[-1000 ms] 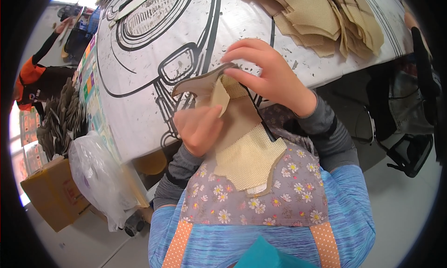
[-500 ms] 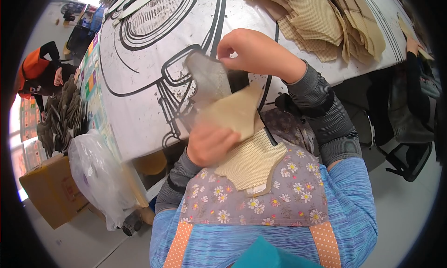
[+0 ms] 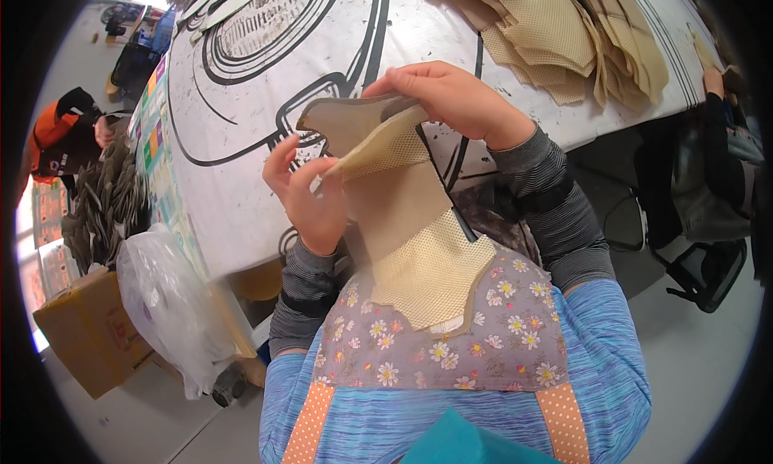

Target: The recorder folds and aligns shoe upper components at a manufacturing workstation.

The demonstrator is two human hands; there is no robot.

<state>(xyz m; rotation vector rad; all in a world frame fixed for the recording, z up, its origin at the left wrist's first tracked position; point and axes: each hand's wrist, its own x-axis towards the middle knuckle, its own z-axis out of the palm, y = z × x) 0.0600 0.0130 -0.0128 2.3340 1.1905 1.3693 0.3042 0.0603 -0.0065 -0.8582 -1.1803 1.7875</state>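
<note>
A beige mesh fabric piece (image 3: 394, 146) with curved edges is raised over the near table edge, its greyish-brown underside (image 3: 350, 116) curling up behind. My right hand (image 3: 459, 101) grips its upper right end between thumb and fingers. At the left corner, my left hand (image 3: 310, 198) pinches the edge, thumb against it and other fingers raised; slight blur covers this contact. Below, more beige mesh pieces (image 3: 431, 275) lie stacked on my lap over the flowered apron (image 3: 451, 355). A smooth beige face (image 3: 398, 206) shows between stack and raised piece. A narrow dark strip (image 3: 463, 225) borders the stack's right side.
Layered beige mesh pieces (image 3: 547, 41) lie at the table's far right. The white table cover (image 3: 241, 158) has black line drawings. Left stand a plastic bag (image 3: 173, 303), a cardboard box (image 3: 93, 331) and a heap of grey-brown pieces (image 3: 113, 202). People work at both sides.
My left hand has moved up and left from the lap stack to the raised piece's corner. The piece has turned mesh side into view. My right hand has shifted slightly down and right.
</note>
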